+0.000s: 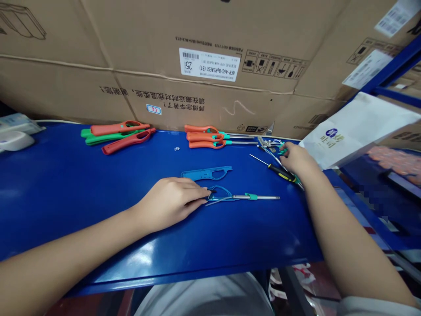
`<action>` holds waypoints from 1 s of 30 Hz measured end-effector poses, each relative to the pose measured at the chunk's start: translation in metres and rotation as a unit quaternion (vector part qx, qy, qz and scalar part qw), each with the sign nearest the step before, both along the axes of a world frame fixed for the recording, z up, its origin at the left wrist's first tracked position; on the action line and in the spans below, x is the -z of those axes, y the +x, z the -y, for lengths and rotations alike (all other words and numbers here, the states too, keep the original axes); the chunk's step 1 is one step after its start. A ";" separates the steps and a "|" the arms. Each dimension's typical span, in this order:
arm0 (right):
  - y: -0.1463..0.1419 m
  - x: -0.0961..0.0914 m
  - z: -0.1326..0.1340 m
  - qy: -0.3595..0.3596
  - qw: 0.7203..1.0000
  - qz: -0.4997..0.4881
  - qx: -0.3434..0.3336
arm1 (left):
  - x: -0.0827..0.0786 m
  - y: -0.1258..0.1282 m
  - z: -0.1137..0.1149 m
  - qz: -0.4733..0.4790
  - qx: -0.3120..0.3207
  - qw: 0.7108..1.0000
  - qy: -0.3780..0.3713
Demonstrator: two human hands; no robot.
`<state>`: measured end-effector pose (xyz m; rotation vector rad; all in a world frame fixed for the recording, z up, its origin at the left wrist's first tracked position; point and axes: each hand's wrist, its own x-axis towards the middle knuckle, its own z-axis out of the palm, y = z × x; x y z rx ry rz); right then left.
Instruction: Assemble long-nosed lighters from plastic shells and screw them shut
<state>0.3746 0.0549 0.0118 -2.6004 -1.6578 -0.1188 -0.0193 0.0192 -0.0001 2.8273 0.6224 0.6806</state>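
Blue lighter [241,197] rests on glossy blue table [115,188], cardboard [138,52] behind

Brown cardboard backdrop [131,52], glossy blue tabletop [82,184], blue frame [394,68], reddish floor [82,305]

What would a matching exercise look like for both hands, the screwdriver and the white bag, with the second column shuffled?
1. Left hand
2. Right hand
3. Screwdriver
4. White bag

A. Has a black and yellow handle
B. At a small green piece
C. Printed with a round purple mark
D. At the blue part with the metal tube

Pairs: 1-D, 2-B, 3-A, 4-C
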 end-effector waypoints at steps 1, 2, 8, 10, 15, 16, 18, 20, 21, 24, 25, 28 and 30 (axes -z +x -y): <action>-0.001 -0.001 0.000 -0.001 1.000 -0.003 0.003 | 0.000 0.000 -0.001 0.004 -0.003 1.000 -0.013; -0.002 -0.002 0.000 -0.001 1.000 -0.007 0.006 | 0.000 0.000 -0.002 0.007 -0.004 1.000 -0.025; -0.008 -0.004 0.000 0.007 0.999 -0.017 0.033 | -0.001 0.001 -0.005 0.013 -0.002 0.998 -0.061; -0.008 -0.004 0.000 0.006 0.999 -0.017 0.036 | -0.001 0.001 -0.005 0.007 0.000 0.998 -0.060; -0.006 0.000 -0.003 -0.004 0.999 -0.022 0.037 | -0.002 0.001 -0.006 0.009 -0.002 0.999 -0.053; -0.005 0.001 -0.004 -0.008 0.999 -0.023 0.038 | -0.002 0.001 -0.007 0.010 -0.002 0.999 -0.051; -0.004 0.003 -0.005 -0.014 0.999 -0.025 0.040 | -0.002 0.000 -0.007 0.010 -0.003 0.999 -0.049; -0.003 0.003 -0.006 -0.015 0.999 -0.026 0.043 | -0.002 0.000 -0.007 0.007 -0.002 0.999 -0.050; -0.003 0.003 -0.006 -0.012 0.999 -0.027 0.044 | -0.002 0.000 -0.007 0.006 -0.002 0.999 -0.051; -0.004 0.001 -0.004 -0.001 0.998 -0.026 0.054 | -0.002 0.000 -0.007 0.003 -0.004 0.999 -0.053; -0.004 0.001 -0.004 0.001 0.998 -0.025 0.059 | -0.002 0.000 -0.007 0.002 -0.004 0.999 -0.053; -0.003 0.000 -0.003 0.001 0.997 -0.023 0.071 | -0.002 0.000 -0.007 0.002 -0.004 0.999 -0.048; -0.002 0.001 -0.003 0.001 0.997 -0.026 0.067 | -0.002 0.000 -0.007 0.003 -0.004 0.999 -0.046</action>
